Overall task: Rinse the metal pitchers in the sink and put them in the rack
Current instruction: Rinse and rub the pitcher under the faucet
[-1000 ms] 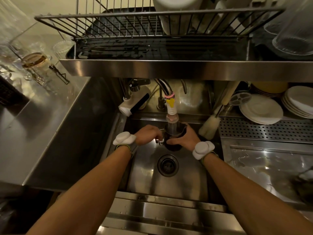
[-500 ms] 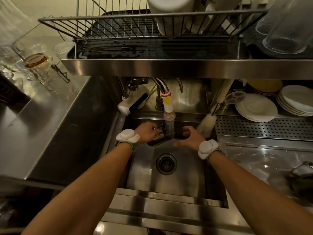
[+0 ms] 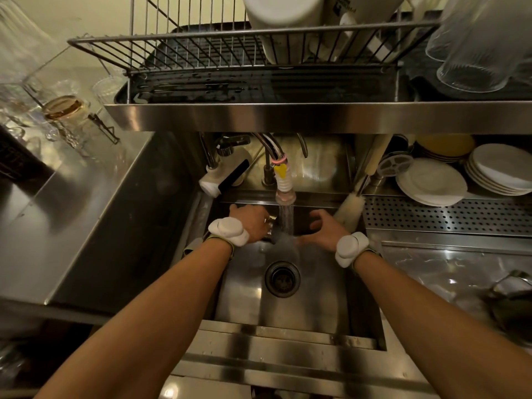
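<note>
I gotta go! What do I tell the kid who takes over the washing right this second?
Left hand: holds the pitcher, blurred, under the running tap, over the sink.
Right hand: open, holding nothing, beside the stream.
Done: rinsing is under way.
Left: finish the rinse, then set the pitcher in the rack above; its left side has room. A metal vessel on the right counter may need rinsing too.

A steel counter (image 3: pixel 72 197) on the left carries a cluster of glasses (image 3: pixel 63 108). The steel shelf (image 3: pixel 288 116) over the sink (image 3: pixel 288 312) bears a wire rack (image 3: pixel 201 44) standing in a dark tray (image 3: pixel 201 87). Right of the basin lies a perforated drainboard (image 3: pixel 446 217), with stacked white plates (image 3: pixel 431 182) just behind it
</note>
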A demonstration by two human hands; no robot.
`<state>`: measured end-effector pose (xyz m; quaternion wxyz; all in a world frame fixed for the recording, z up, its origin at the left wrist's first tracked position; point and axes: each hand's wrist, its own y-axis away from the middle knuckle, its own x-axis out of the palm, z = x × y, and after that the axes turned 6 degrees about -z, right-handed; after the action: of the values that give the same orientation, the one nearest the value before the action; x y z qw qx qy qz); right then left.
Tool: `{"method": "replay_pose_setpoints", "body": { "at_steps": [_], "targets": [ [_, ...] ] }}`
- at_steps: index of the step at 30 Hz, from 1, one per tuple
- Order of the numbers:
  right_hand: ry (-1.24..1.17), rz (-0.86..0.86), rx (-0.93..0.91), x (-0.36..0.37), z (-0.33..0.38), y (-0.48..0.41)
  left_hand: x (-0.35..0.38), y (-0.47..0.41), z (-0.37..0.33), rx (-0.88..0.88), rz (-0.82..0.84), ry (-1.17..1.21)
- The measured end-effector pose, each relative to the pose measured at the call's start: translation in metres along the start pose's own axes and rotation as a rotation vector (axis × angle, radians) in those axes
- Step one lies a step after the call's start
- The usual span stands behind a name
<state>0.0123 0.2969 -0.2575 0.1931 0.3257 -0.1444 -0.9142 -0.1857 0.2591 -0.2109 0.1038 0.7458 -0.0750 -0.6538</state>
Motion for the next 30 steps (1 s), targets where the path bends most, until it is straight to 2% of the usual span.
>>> {"method": "replay_pose_setpoints", "body": {
  "at_steps": [6,13,15,22,30],
  "targets": [
    [0.032,-0.035,0.001,-0.003,0.005,-0.002,-0.001,-0.001,-0.002,0.083,-0.084,-0.166],
    [0.058,-0.020,-0.006,-0.003,0.005,-0.001,0.000,0.001,-0.003,0.077,-0.108,-0.198],
    [0.059,-0.004,-0.001,-0.004,0.005,-0.001,-0.002,0.002,-0.001,0.008,-0.056,-0.078],
    [0.041,0.028,0.003,-0.001,-0.009,0.002,0.004,0.003,0.006,-0.218,0.095,0.569],
    [-0.186,0.008,-0.083,0.026,0.000,-0.004,0.012,0.002,0.006,-0.294,0.095,1.184]
  ]
}}
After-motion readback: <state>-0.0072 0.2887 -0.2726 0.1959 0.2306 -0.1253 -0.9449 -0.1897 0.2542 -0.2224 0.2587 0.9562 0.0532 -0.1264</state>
